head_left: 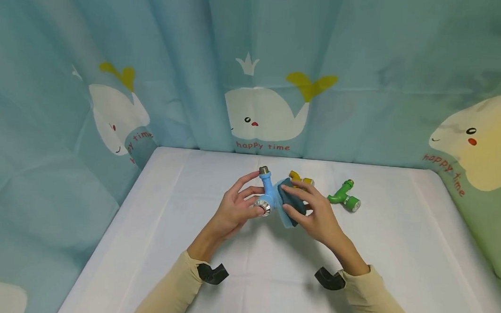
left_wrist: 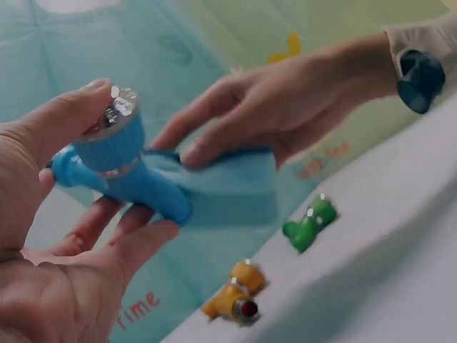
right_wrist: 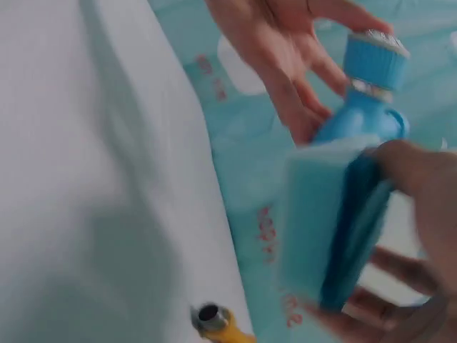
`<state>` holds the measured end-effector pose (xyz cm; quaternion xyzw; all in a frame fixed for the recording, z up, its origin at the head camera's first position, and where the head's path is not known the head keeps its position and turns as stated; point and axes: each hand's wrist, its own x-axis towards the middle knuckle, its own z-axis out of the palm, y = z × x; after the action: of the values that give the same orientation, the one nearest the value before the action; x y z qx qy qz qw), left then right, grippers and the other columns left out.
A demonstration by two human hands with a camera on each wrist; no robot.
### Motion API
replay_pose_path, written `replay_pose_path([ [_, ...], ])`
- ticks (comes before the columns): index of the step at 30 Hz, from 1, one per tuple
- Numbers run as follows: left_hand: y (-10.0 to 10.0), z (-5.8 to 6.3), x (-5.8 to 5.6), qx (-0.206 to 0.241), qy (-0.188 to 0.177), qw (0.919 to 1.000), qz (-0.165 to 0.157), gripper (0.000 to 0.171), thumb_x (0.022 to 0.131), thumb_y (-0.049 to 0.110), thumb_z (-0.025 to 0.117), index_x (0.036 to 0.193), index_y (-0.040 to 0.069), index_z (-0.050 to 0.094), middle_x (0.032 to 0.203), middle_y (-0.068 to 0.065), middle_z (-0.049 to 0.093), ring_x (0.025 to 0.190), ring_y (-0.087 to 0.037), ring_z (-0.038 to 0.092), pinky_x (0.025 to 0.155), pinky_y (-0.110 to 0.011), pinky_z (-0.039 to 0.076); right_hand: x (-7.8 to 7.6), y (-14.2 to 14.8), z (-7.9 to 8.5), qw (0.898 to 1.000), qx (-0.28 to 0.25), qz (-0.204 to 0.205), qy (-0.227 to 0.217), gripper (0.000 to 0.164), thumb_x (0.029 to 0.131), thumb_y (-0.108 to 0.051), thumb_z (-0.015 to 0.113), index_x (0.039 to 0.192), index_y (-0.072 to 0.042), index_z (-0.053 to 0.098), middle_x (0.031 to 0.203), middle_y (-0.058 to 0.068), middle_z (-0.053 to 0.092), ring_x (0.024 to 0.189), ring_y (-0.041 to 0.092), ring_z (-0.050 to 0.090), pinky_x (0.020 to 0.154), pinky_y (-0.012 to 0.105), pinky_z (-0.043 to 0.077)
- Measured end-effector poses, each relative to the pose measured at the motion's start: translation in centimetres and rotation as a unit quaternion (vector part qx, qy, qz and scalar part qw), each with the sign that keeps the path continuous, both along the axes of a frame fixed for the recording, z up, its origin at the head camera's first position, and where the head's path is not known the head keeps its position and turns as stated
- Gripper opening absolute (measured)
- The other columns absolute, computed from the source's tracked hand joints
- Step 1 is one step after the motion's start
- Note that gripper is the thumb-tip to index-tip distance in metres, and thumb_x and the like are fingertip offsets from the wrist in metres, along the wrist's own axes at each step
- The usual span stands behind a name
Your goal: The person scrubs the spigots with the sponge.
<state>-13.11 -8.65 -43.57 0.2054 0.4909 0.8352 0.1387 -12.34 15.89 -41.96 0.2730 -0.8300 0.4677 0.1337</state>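
Note:
My left hand (head_left: 236, 210) holds a light blue tap (head_left: 267, 188) up over the table, its threaded brass end pointing away and its silver-faced knob toward me. In the left wrist view the thumb lies on the knob (left_wrist: 111, 150), with fingers under the body. Between the thumb and fingers of my right hand (head_left: 321, 217) is a two-layer sponge (right_wrist: 310, 214), light blue on one side and dark blue on the other. The light side meets the tap's spout side, and the sponge covers part of the spout.
A yellow tap (head_left: 294, 176) lies on the white-covered table (head_left: 189, 196) behind the right hand, partly hidden by it in the head view. Farther right lies a green tap (head_left: 340, 197). Blue curtains (head_left: 185, 101) with whale prints hang along the table's back and sides.

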Motion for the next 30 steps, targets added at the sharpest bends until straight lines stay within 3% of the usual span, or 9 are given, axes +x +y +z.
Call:
replay_pose_path([
  [5, 0.2, 0.0, -0.3, -0.01, -0.003, 0.9998, 0.018, 0.091, 0.083, -0.003, 0.082, 0.159, 0.012, 0.033, 0.127, -0.018, 0.057, 0.115, -0.026, 0.064, 0.087, -0.031, 0.06, 0.4, -0.5, 0.2, 0.999, -0.046, 0.017, 0.011, 0.052, 0.089, -0.005, 0.08, 0.138, -0.013, 0.067, 0.145, 0.011, 0.056, 0.114, 0.031, 0.064, 0.077, 0.032, 0.062],
  [7, 0.2, 0.0, -0.3, -0.007, -0.004, 0.9999, 0.01, 0.091, 0.084, -0.005, 0.08, 0.159, 0.012, 0.032, 0.126, -0.018, 0.057, 0.114, -0.026, 0.063, 0.086, -0.03, 0.06, 0.3, -0.8, 0.0, 0.999, -0.03, 0.021, 0.024, 0.05, 0.089, -0.007, 0.081, 0.137, -0.011, 0.067, 0.145, 0.015, 0.056, 0.118, 0.036, 0.063, 0.076, 0.034, 0.062],
  [10, 0.0, -0.2, -0.4, 0.002, -0.007, 1.0, 0.004, 0.092, 0.084, -0.008, 0.078, 0.16, 0.012, 0.03, 0.127, -0.016, 0.056, 0.114, -0.025, 0.063, 0.085, -0.029, 0.059, 0.0, -0.8, -0.4, 0.999, 0.005, -0.016, 0.04, 0.049, 0.086, -0.007, 0.083, 0.134, -0.011, 0.07, 0.142, 0.016, 0.058, 0.119, 0.036, 0.063, 0.07, 0.034, 0.062],
  [12, -0.2, -0.4, -0.4, 0.008, -0.007, 0.9999, 0.008, 0.093, 0.084, -0.007, 0.079, 0.16, 0.012, 0.029, 0.128, -0.015, 0.056, 0.114, -0.024, 0.063, 0.085, -0.029, 0.059, -0.2, -0.6, -0.6, 0.999, -0.003, -0.03, 0.028, 0.05, 0.086, -0.004, 0.082, 0.133, -0.012, 0.07, 0.141, 0.013, 0.059, 0.114, 0.033, 0.065, 0.069, 0.033, 0.062],
  [17, -0.2, -0.5, -0.6, 0.029, -0.013, 0.9995, 0.0, 0.094, 0.086, -0.001, 0.081, 0.161, 0.013, 0.026, 0.13, -0.015, 0.055, 0.113, -0.023, 0.063, 0.086, -0.026, 0.058, 0.0, -1.0, 0.0, 0.999, -0.034, -0.004, 0.028, 0.053, 0.087, -0.005, 0.081, 0.138, -0.014, 0.067, 0.144, 0.012, 0.057, 0.115, 0.033, 0.064, 0.074, 0.034, 0.062],
  [20, 0.1, -0.4, -0.5, 0.042, -0.024, 0.9987, -0.016, 0.094, 0.086, -0.004, 0.08, 0.161, 0.014, 0.026, 0.13, -0.015, 0.053, 0.113, -0.023, 0.061, 0.085, -0.025, 0.058, -0.2, -0.8, -0.2, 0.999, -0.006, -0.014, 0.038, 0.052, 0.087, -0.007, 0.081, 0.137, -0.013, 0.068, 0.144, 0.015, 0.057, 0.12, 0.036, 0.062, 0.071, 0.036, 0.062],
  [23, 0.4, -0.1, -0.4, 0.044, -0.028, 0.9985, -0.015, 0.099, 0.083, 0.001, 0.085, 0.161, 0.015, 0.026, 0.129, -0.015, 0.053, 0.114, -0.024, 0.06, 0.084, -0.025, 0.058, -0.5, -0.2, 0.1, 0.999, -0.007, -0.045, 0.029, 0.05, 0.087, -0.007, 0.082, 0.135, -0.015, 0.069, 0.142, 0.012, 0.059, 0.112, 0.032, 0.066, 0.07, 0.032, 0.061],
  [27, 0.6, 0.2, -0.7, 0.044, -0.02, 0.9988, -0.004, 0.103, 0.08, 0.01, 0.09, 0.161, 0.015, 0.026, 0.129, -0.017, 0.053, 0.115, -0.025, 0.061, 0.085, -0.026, 0.058, -0.2, -0.6, 0.8, 0.998, -0.035, -0.035, 0.025, 0.05, 0.089, -0.007, 0.08, 0.137, -0.014, 0.068, 0.142, 0.011, 0.059, 0.108, 0.029, 0.067, 0.072, 0.031, 0.062],
  [30, 0.5, 0.1, -0.7, 0.054, -0.026, 0.9982, 0.0, 0.1, 0.083, 0.005, 0.086, 0.161, 0.015, 0.025, 0.129, -0.016, 0.053, 0.109, -0.022, 0.062, 0.083, -0.024, 0.058, 0.0, -1.0, 0.4, 0.999, -0.006, -0.034, 0.036, 0.048, 0.089, -0.01, 0.081, 0.135, -0.012, 0.068, 0.141, 0.015, 0.059, 0.115, 0.035, 0.065, 0.071, 0.038, 0.062],
])
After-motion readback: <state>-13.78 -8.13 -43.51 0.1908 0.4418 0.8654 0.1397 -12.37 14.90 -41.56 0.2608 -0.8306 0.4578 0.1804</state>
